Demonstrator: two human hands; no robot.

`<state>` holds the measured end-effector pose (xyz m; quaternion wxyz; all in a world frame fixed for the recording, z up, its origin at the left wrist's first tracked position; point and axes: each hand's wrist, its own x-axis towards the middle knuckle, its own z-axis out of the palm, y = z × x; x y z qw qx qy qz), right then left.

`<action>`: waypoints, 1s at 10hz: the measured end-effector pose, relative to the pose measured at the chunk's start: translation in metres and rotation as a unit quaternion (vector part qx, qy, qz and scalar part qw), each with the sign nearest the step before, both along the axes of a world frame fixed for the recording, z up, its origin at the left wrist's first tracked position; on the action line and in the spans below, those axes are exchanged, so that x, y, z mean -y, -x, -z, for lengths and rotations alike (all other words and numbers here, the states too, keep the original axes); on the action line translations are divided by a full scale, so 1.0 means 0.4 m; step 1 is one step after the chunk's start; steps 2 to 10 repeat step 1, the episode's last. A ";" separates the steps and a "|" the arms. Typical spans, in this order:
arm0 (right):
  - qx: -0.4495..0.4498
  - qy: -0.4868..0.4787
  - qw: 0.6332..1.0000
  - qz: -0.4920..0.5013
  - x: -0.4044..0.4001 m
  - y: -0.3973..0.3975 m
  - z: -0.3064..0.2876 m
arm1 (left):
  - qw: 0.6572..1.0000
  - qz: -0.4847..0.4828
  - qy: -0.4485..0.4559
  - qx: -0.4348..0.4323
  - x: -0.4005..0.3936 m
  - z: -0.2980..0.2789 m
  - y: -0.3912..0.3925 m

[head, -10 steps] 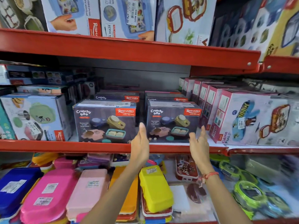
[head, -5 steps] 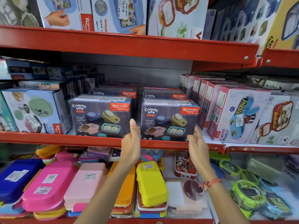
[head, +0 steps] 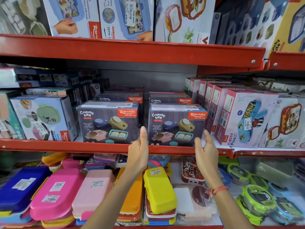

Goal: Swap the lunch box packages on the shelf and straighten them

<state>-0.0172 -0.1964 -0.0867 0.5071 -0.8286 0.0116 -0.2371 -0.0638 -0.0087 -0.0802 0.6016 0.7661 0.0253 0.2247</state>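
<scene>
Hands (head: 138, 154) (head: 205, 154) flanking right Crunchy Bite box (head: 176, 126)

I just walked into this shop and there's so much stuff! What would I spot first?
Probably the two matching dark Crunchy bite boxes side by side at the front of the red middle shelf. A left hand and right hand are raised open in front of the right one. Below, a bright yellow lunch box pops among pink ones.

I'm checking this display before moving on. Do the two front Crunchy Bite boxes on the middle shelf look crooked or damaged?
Nothing stands out. The left Crunchy Bite box and right Crunchy Bite box both stand upright at the red shelf edge, undamaged, a narrow gap between them. The left hand and right hand flank the right box, open.
</scene>
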 end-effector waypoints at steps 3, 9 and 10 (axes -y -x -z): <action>0.145 0.059 0.988 0.000 -0.045 0.032 -0.067 | 0.988 -0.059 -0.112 0.092 -0.006 -0.045 0.024; 0.145 0.059 0.988 0.000 -0.045 0.032 -0.067 | 0.988 -0.059 -0.112 0.092 -0.006 -0.045 0.024; 0.145 0.059 0.988 0.000 -0.045 0.032 -0.067 | 0.988 -0.059 -0.112 0.092 -0.006 -0.045 0.024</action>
